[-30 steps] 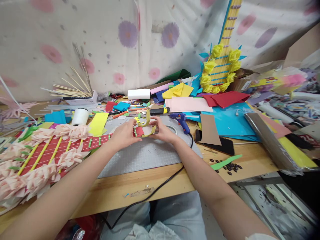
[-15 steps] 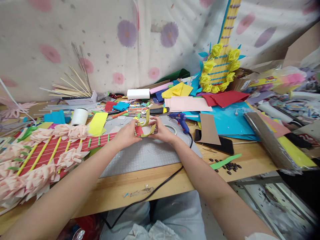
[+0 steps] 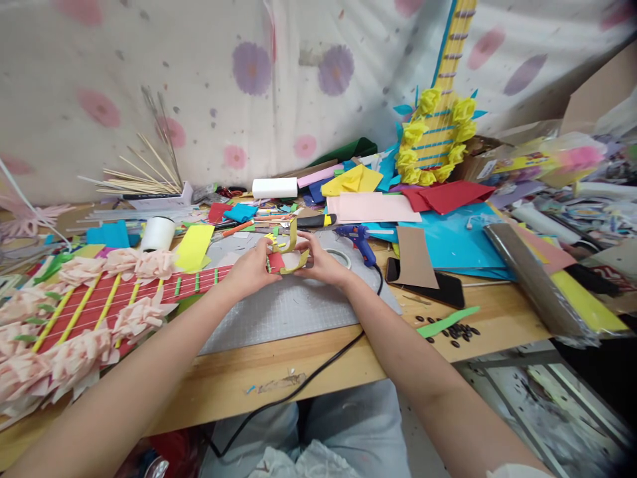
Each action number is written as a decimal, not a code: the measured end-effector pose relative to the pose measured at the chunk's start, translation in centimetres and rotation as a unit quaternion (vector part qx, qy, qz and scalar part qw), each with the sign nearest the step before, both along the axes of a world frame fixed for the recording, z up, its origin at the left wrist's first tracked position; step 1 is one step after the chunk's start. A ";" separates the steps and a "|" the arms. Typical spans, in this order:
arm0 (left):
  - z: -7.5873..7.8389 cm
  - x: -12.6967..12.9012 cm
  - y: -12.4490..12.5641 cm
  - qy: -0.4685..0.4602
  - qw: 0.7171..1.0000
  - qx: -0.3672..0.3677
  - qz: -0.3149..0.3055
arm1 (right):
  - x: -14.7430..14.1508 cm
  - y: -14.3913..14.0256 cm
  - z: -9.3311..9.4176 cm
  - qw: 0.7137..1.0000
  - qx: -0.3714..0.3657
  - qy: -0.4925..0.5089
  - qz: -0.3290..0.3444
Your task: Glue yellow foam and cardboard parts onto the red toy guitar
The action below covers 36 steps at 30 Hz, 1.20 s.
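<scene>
A red paper guitar with yellow bars, white strings and pale pink paper flowers lies along the left of the table. Its neck runs under my left hand, whose fingers are closed on the red end of the neck. Small yellow pieces show beside those fingertips. A curled olive-yellow strip bends around at that end, one part standing up. My right hand pinches the strip from the right with thumb and fingers. Part of the grip is hidden behind the fingers. Both hands are above a grey cutting mat.
A blue glue gun lies right of my right hand, its black cord crossing the table's front edge. Near it are a tape roll, a phone and dark beads. A yellow-flowered guitar stands behind coloured paper sheets.
My left hand and the red end have shifted very slightly. Both hands keep their hold at the same place.
</scene>
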<state>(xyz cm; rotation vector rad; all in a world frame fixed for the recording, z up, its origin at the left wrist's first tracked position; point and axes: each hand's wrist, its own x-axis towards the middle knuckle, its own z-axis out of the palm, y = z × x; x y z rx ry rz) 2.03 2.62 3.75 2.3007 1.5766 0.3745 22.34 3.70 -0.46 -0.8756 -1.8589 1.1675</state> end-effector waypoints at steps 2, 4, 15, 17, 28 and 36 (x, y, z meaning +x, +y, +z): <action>0.2 0.2 0.0 0.019 1.000 0.010 0.000 | 0.1 0.0 0.0 1.000 0.001 -0.003 0.000; 0.3 0.4 -0.1 0.041 0.999 0.025 0.004 | 0.1 0.0 0.0 1.000 -0.001 -0.007 0.000; -0.2 1.0 -0.2 0.093 0.995 0.008 0.025 | 2.1 -0.2 0.5 0.998 -0.045 -0.040 0.000; -0.3 1.0 -0.1 0.101 0.994 0.007 0.030 | 2.3 -0.2 0.5 0.998 -0.045 -0.041 -0.004; -0.3 0.6 -0.2 0.133 0.991 0.005 0.023 | 4.2 0.3 -0.2 0.998 -0.050 -0.029 -0.009; 4.0 -1.8 2.0 0.111 0.988 0.037 0.098 | 4.3 0.7 -0.5 0.993 -0.002 -0.072 -0.096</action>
